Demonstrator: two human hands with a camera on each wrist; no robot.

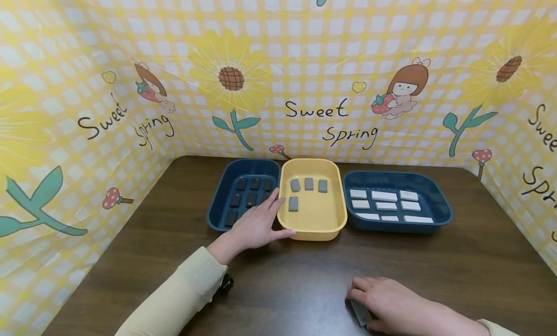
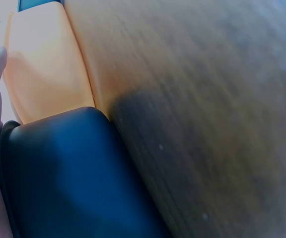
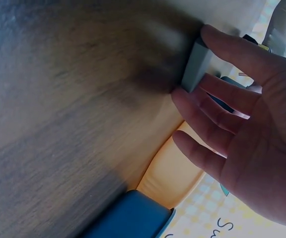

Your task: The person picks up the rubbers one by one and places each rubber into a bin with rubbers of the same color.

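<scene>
Table (image 1: 435, 258): dark brown wood grain, smooth, low sheen. Yellow tray (image 1: 311, 229): moulded plastic, smooth, satin. Two blue trays (image 1: 217, 215) (image 1: 439, 200): same plastic, slightly glossier at the rims. Grey blocks (image 1: 308, 183) in the yellow tray: matt, plastic or stone, cannot tell which. Grey block (image 3: 196, 65) under the right hand (image 1: 387, 307): matt, smooth faces. Backdrop sheet (image 1: 304, 60): printed plastic film, glossy, creased. Sleeve (image 1: 183, 297): soft matt knit cloth.
</scene>
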